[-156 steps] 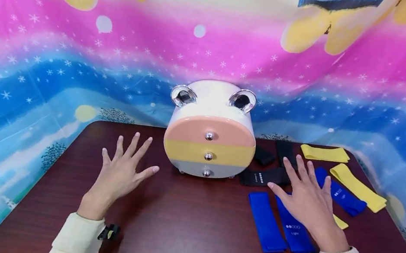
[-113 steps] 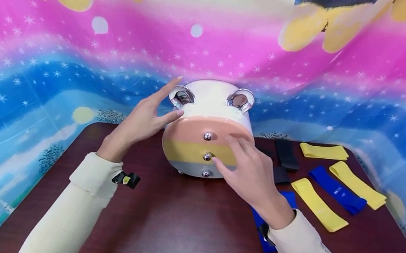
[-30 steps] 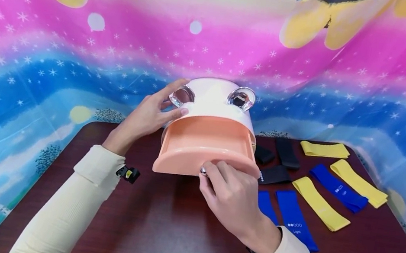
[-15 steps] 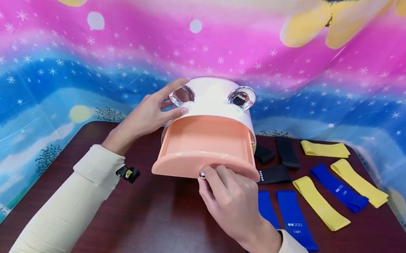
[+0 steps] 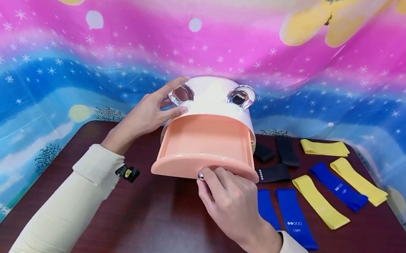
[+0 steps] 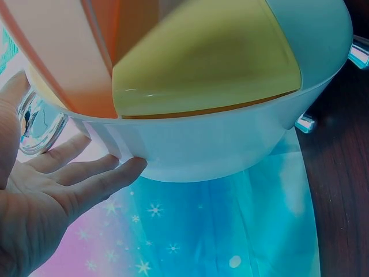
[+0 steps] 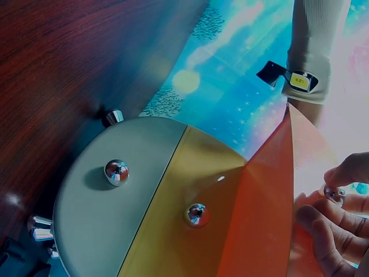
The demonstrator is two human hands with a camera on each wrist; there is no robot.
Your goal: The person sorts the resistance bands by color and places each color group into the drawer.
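A small white drawer cabinet (image 5: 213, 97) with two shiny silver ears stands on the table. Its pink top drawer (image 5: 209, 138) is pulled well out, and nothing shows inside it. My right hand (image 5: 233, 201) pinches the silver drawer knob (image 7: 334, 195) on the pink front between thumb and fingers. Against the cabinet's left side rests my left hand (image 5: 146, 113), around the left ear (image 5: 182, 95). In the left wrist view its fingers (image 6: 109, 179) lie fairly straight along the white wall. The yellow drawer (image 7: 179, 213) and grey drawer (image 7: 124, 196) below are closed.
Right of the cabinet lie flat fabric bands: yellow bands (image 5: 321, 202), blue bands (image 5: 297, 219) and black bands (image 5: 274, 174). The right forearm partly covers the blue ones. A printed cloth (image 5: 140, 43) hangs behind the dark wooden table (image 5: 155, 233).
Both hands have moved from above the table to the cabinet. The right hand has taken hold of the top knob and drawn the pink drawer out. Over the last second almost nothing moves.
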